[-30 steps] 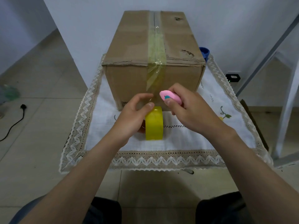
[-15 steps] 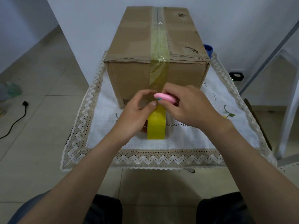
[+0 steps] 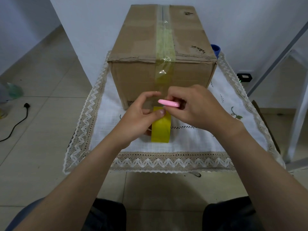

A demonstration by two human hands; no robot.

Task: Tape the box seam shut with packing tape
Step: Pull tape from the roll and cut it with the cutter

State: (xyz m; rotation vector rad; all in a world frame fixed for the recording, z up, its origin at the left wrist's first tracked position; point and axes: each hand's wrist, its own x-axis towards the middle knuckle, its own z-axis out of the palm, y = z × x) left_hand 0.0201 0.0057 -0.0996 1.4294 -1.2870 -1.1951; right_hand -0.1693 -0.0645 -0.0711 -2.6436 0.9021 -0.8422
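The cardboard box (image 3: 162,52) stands at the far half of the tabletop (image 3: 196,144), its back against the wall, and open white cloth lies on both sides and in front of it. The lace border (image 3: 166,162) marks the near edge, with bare tiled floor (image 3: 41,130) beyond on the left.

One strip of packing tape (image 3: 164,47) runs along the top seam, folds over the near top edge and comes down the front face (wrinkled at the fold) to where both hands meet. One yellow tape roll (image 3: 160,130) stands on edge on the cloth, just in front of the box.

The left hand (image 3: 141,117) is closed on the roll, thumb pressed on its top and forefinger curled up towards the hanging tape. The right hand (image 3: 195,109) grips one small pink cutter (image 3: 169,103), held flat across the tape just above the roll; whether its tip touches the tape cannot be told.

A blue object (image 3: 216,49) peeps out behind the box's right rear corner. A black cable (image 3: 15,127) lies on the floor at left, and white frame legs (image 3: 300,104) stand close to the tabletop's right edge.
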